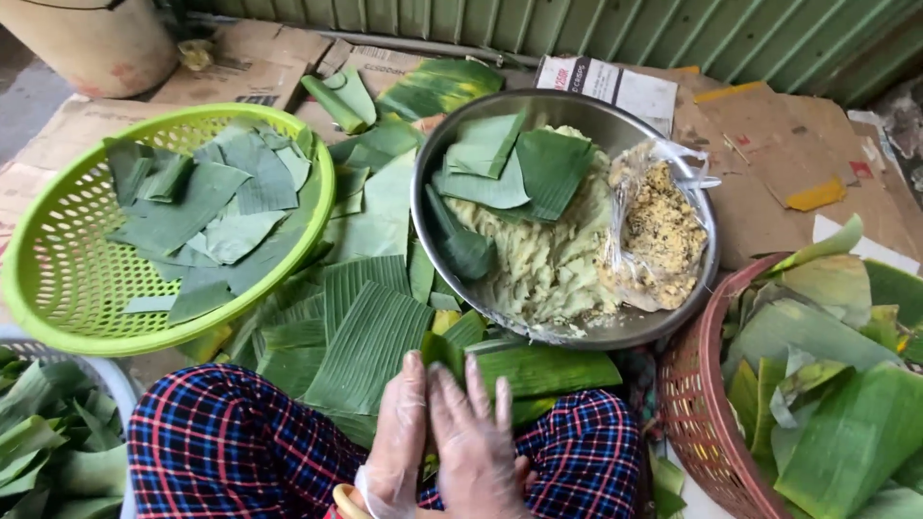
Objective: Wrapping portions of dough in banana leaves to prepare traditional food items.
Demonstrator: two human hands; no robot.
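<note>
A person sits on the ground, looking down past knees in dark plaid trousers. Both hands wear thin clear gloves and lie side by side at the near centre: the left hand (402,437) and right hand (478,442) are flat, fingers together and pointing away, pressed down on a folded banana leaf (524,370). Neither hand pinches anything; the palms simply hold the leaf down.

The folded banana leaf lies between the knees, just near of a wide steel bowl (567,106). Its long axis runs left to right, with the free end pointing right and slightly far; the ribs run along that length. It looks light, thin and bendable, likely to split along its ribs if bent hard, and its glossy face may be slippery under gloves (a hold at the folded edges seems safest).

The steel bowl holds pale sticky dough, cut leaf pieces and a clear bag of yellow crumbly filling (663,231). Far left sits a green plastic basket (29,279) of cut leaf squares. At right, a red woven basket (687,384) holds larger leaves. Flattened cardboard (769,163) covers the ground.
</note>
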